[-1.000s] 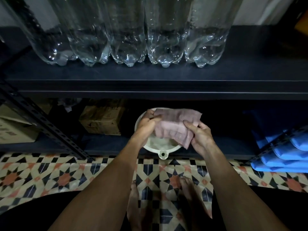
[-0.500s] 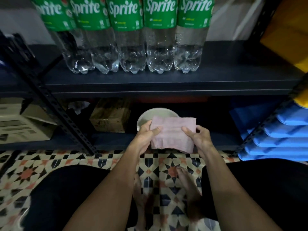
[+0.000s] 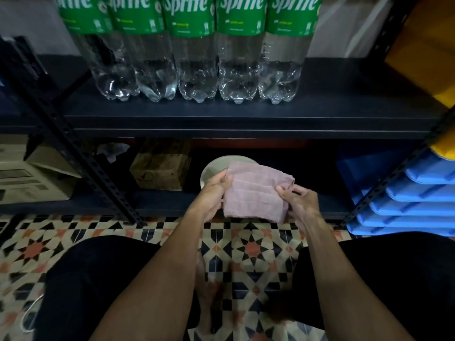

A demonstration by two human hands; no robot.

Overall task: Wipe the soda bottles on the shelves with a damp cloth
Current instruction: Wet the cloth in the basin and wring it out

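So the dark metal shelf (image 3: pixel 246 116) runs across the whole upper half of the frame, and under it at the bottom there's that busy star-pattern tiled floor (image 3: pixel 248 247). Five soda bottles (image 3: pixel 197 57) stand upright in a tight row on the upper board, top centre. They're clear plastic with clear liquid and green Sprite labels, touching side by side, with the tops cut off by the frame. A stack of blue trays (image 3: pixel 406 205) leans at the right edge, and a worn cardboard box (image 3: pixel 160 171) sits on the lower board, left of centre.

The cloth (image 3: pixel 256 195) is dead centre, a pale pink folded rectangle with a faint grid weave, held up in front of the lower board, well below the bottles. Can't tell if it's wet. A pale bowl (image 3: pixel 213 168) peeks out right behind it. The left hand (image 3: pixel 211 195) has its fingers curled round the cloth's left edge, and the right hand (image 3: pixel 300 203) is pinching the right edge, thumb on top.
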